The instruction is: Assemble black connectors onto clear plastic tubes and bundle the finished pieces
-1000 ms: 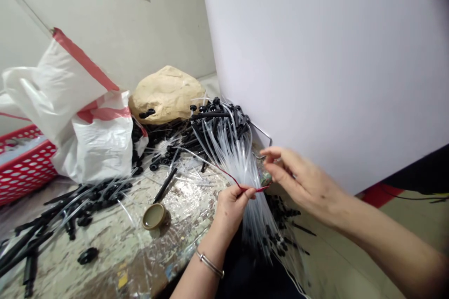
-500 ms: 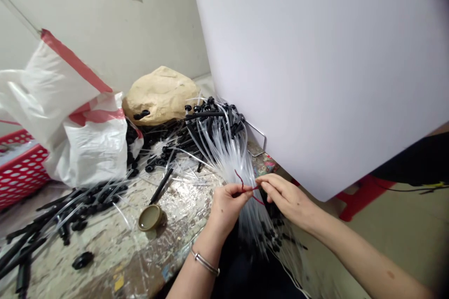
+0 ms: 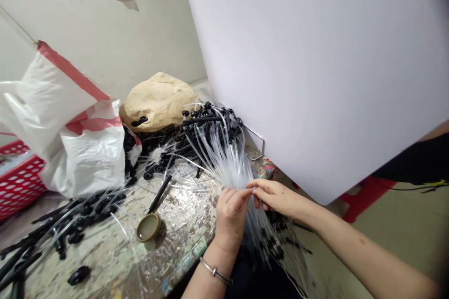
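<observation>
The worn table [image 3: 185, 231] supported the bundle of clear tubes [image 3: 228, 161], which hung past its edge. Left hand [image 3: 231, 212] and right hand [image 3: 275, 197] met over it, fingertips narrowly pinched; what they gripped could not be told. Uneven pulling might have let overhanging tubes slip off.

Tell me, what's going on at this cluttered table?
A person is working bare-handed at a bundle of clear tubes. The left hand and right hand meet at its middle, fingertips close together; whatever lies between the fingers is hidden. The tubes fan out towards both ends, where black pieces show. More black parts with clear tubing lie loose on the table, near a white-and-red bag and a red basket.
</observation>
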The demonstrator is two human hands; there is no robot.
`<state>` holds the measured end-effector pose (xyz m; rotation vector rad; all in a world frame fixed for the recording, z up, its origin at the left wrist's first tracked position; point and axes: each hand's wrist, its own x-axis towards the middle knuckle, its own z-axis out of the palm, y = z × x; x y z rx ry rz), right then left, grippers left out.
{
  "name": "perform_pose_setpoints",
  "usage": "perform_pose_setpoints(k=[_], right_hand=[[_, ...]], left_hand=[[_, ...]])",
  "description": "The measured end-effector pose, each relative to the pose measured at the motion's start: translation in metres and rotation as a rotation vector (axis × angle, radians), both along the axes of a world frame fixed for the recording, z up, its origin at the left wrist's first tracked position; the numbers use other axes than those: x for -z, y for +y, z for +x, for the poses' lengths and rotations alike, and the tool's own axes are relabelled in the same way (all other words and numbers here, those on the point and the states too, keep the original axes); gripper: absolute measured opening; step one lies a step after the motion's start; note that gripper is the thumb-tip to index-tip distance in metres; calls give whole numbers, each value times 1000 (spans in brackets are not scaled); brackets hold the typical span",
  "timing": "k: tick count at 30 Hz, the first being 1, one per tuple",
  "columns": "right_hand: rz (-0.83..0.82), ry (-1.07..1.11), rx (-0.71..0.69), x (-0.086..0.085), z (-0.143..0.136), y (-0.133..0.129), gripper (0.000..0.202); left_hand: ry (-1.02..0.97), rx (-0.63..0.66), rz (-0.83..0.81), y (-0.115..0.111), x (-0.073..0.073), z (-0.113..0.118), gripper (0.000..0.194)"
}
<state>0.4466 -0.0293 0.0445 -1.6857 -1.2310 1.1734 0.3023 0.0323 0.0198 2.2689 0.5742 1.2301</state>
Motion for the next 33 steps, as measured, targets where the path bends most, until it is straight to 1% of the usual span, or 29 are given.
perform_pose_setpoints(k=[2,5,8,11,12,13,15,17,21,23,25,28,31,33], right_hand=[[28,61,-36,0,2,1,34],[152,-33,-92,1,6,3,25],[258,-315,-100,2,10,3,19],[385,-626,-63,0,13,-1,17],[421,-670,-42,-1,14,-4,17],[440,-667,-22,-1,14,-6,17],[426,-539,11,-3,12,-11,18],[384,-320,50,-5,7,-14,20],[247,154,200,-7,-13,-16,22],[188,401,217,-9,-24,-14,26],[172,596,192,-11,-30,-11,28],[153,753,205,-6,-29,-8,30],[106,803,296,9,-17,-10,35],[84,814,365,18,-9,-14,37]], left_hand=[[-33,-3,36,-1,2,-1,16],[-79,-3,67,-3,4,-2,20],[-112,-19,75,-3,6,-3,22],[-126,-15,81,-3,8,-5,27],[-127,-9,83,-4,8,-6,30],[-129,0,80,-5,9,-8,32],[-143,10,60,-7,9,-11,36],[-151,-2,17,-11,9,-15,35],[-67,-102,-114,-20,5,-23,21],[-9,-131,-180,-22,3,-27,17],[25,-145,-201,-22,2,-30,16],[55,-172,-183,-18,7,-35,16],[74,-203,-167,-13,15,-40,16],[65,-212,-174,-11,17,-41,16]])
